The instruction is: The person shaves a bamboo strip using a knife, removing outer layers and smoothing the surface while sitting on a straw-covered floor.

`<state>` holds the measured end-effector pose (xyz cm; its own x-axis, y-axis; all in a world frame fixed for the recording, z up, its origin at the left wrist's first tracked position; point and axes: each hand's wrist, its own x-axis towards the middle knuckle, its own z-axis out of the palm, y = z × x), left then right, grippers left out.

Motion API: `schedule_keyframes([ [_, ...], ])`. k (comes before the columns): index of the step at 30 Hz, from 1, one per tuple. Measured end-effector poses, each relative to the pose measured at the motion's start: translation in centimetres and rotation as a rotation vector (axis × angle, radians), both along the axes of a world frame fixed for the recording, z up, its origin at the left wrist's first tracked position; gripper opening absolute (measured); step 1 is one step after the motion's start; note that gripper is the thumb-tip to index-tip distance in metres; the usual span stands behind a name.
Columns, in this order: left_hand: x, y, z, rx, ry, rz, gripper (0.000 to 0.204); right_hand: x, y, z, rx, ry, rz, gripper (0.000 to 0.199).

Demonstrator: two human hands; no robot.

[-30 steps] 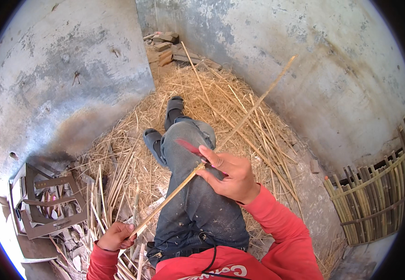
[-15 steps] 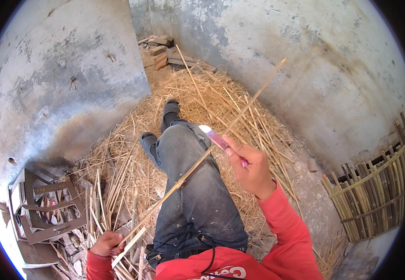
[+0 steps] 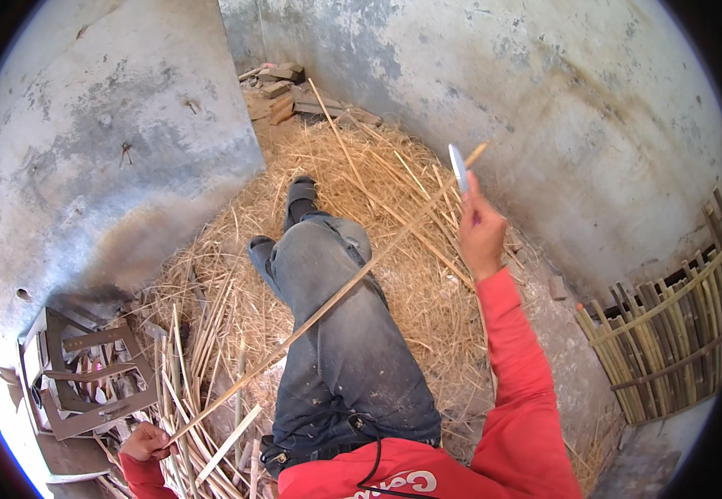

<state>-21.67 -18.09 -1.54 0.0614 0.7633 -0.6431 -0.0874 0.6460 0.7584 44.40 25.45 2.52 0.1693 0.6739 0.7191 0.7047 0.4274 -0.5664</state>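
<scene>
A long, thin bamboo strip (image 3: 327, 308) runs diagonally over my lap, from low left to upper right. Its near end is pinched in my left hand (image 3: 145, 442). Up by its far end, my right hand (image 3: 483, 233) is closed round the handle of a knife (image 3: 459, 169). The pale blade points upward, close beside the strip; whether they touch I cannot tell. Most of the knife's handle is hidden by my fingers.
Shavings and straw (image 3: 427, 316) cover the floor around my legs. Split bamboo strips (image 3: 203, 341) lie in a pile at the left, by a brown metal frame (image 3: 99, 374). A bamboo-slat panel (image 3: 668, 341) leans at the right. Bricks (image 3: 280, 87) sit in the far corner.
My right hand has moved up and away along the strip with the knife. My left hand has shifted down and left, drawing the strip with it.
</scene>
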Motion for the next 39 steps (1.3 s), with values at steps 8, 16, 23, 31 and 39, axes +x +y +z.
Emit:
schedule_keyframes([
  [8, -0.5, 1.6, -0.8, 0.019, -0.015, -0.032, 0.04, 0.7, -1.3, -0.2, -0.033, 0.176, 0.115, 0.042],
  [16, -0.1, 3.2, -0.4, 0.026, -0.017, -0.036, 0.034, 0.5, -1.0, -0.8, -0.117, 0.097, 0.186, 0.035],
  [23, -0.1, 2.3, -0.8, 0.038, 0.0, -0.031, 0.04, -1.8, -0.5, 1.2, 0.027, 0.113, 0.173, 0.036],
  [31, -0.3, 1.1, -1.9, -0.004, 0.01, -0.044, 0.042, -5.5, -3.7, 0.0, 0.068, -0.085, 0.309, 0.037],
  [39, 0.7, 2.0, -1.7, -0.05, -0.015, -0.114, 0.049, -11.7, -12.0, -0.8, -0.007, -0.166, 0.615, 0.028],
])
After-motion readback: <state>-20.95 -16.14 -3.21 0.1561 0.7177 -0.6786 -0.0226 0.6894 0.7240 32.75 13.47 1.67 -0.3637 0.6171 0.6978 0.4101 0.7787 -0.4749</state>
